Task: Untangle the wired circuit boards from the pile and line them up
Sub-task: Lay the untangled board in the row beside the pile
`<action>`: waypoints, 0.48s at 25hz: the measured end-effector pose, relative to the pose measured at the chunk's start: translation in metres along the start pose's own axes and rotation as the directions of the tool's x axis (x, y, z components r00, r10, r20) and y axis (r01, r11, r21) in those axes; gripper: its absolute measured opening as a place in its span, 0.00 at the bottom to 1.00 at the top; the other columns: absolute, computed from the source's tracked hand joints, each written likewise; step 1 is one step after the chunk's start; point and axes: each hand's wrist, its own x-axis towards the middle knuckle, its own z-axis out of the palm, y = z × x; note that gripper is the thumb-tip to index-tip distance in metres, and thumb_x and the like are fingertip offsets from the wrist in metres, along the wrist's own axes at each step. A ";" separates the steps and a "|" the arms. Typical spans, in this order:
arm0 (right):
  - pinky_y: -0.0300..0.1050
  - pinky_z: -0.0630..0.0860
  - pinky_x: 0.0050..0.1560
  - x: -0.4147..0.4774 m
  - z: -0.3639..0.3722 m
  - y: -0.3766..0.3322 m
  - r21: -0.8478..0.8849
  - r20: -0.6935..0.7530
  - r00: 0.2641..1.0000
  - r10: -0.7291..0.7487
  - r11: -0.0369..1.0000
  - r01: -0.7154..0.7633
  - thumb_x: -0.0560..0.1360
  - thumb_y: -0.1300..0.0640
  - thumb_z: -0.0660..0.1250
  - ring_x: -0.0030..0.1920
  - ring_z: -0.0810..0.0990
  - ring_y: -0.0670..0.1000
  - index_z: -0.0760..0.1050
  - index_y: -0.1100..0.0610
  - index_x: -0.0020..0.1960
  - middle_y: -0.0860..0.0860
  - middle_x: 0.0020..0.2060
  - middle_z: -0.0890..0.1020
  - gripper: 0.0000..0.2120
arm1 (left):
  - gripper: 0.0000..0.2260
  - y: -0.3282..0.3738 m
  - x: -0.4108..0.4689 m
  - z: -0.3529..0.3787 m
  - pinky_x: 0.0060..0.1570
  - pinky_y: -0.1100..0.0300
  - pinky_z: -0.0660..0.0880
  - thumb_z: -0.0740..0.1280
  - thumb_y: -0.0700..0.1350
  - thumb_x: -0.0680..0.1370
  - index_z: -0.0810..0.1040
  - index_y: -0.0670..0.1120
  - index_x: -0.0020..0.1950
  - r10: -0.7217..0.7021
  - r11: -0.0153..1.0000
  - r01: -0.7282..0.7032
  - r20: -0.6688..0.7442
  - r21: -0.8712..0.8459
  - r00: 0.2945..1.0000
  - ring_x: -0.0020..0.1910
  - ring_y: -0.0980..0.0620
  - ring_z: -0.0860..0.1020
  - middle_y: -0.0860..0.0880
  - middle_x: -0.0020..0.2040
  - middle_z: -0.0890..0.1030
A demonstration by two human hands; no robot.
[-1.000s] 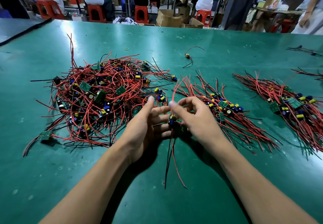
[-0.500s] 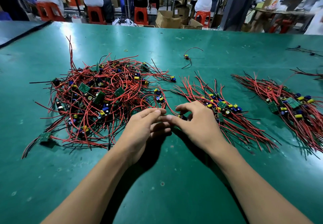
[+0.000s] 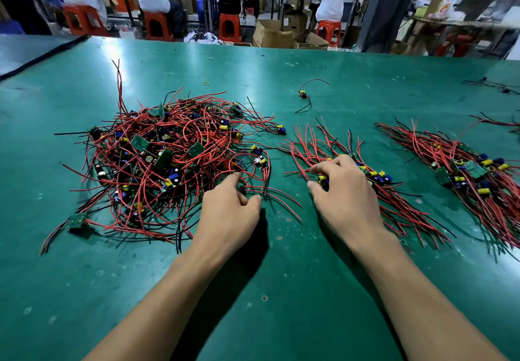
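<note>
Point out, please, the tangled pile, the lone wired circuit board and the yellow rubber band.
tangled pile [image 3: 166, 159]: head view, green board near its middle.
lone wired circuit board [image 3: 302, 94]: head view, its component body.
yellow rubber band [image 3: 206, 83]: head view, near edge of the loop.

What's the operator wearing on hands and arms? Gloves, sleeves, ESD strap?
Nothing visible. The left hand and right hand are bare: no gloves, rings or finger cots. The forearms are bare to the frame edge, with no sleeves, watch or wrist strap in view.
</note>
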 end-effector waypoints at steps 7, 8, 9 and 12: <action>0.46 0.74 0.53 -0.005 0.006 -0.003 -0.003 0.202 0.969 -0.140 0.990 0.143 0.80 0.50 0.65 0.55 0.77 0.53 0.83 0.50 0.56 0.48 0.52 0.78 0.10 | 0.07 -0.003 0.007 -0.002 0.38 0.58 0.78 0.68 0.45 0.76 0.82 0.47 0.52 -0.004 1.000 0.002 0.067 0.030 0.998 0.29 0.54 0.77 0.50 0.34 0.82; 0.47 0.74 0.54 -0.004 0.005 -0.003 -0.001 0.199 0.970 -0.136 0.990 0.139 0.81 0.49 0.63 0.56 0.77 0.54 0.83 0.51 0.56 0.49 0.52 0.79 0.11 | 0.06 -0.003 0.006 -0.001 0.39 0.58 0.79 0.68 0.45 0.76 0.82 0.46 0.52 -0.007 1.000 0.007 0.041 0.006 0.999 0.30 0.54 0.77 0.50 0.34 0.82; 0.48 0.74 0.55 -0.004 0.005 -0.004 0.031 0.189 0.972 -0.142 0.990 0.139 0.82 0.48 0.62 0.55 0.78 0.54 0.83 0.52 0.55 0.50 0.51 0.81 0.13 | 0.07 -0.004 0.005 0.000 0.40 0.61 0.78 0.68 0.44 0.76 0.82 0.46 0.52 -0.008 1.000 0.008 0.006 -0.020 1.000 0.31 0.56 0.78 0.52 0.35 0.82; 0.50 0.74 0.55 -0.006 0.003 -0.013 0.103 0.234 0.954 -0.189 0.980 0.169 0.78 0.37 0.62 0.53 0.78 0.52 0.83 0.52 0.50 0.49 0.48 0.82 0.20 | 0.10 -0.003 0.003 0.000 0.40 0.82 0.64 0.67 0.41 0.77 0.81 0.47 0.58 0.011 0.998 -0.015 -0.075 -0.061 0.997 0.38 0.58 0.76 0.52 0.45 0.83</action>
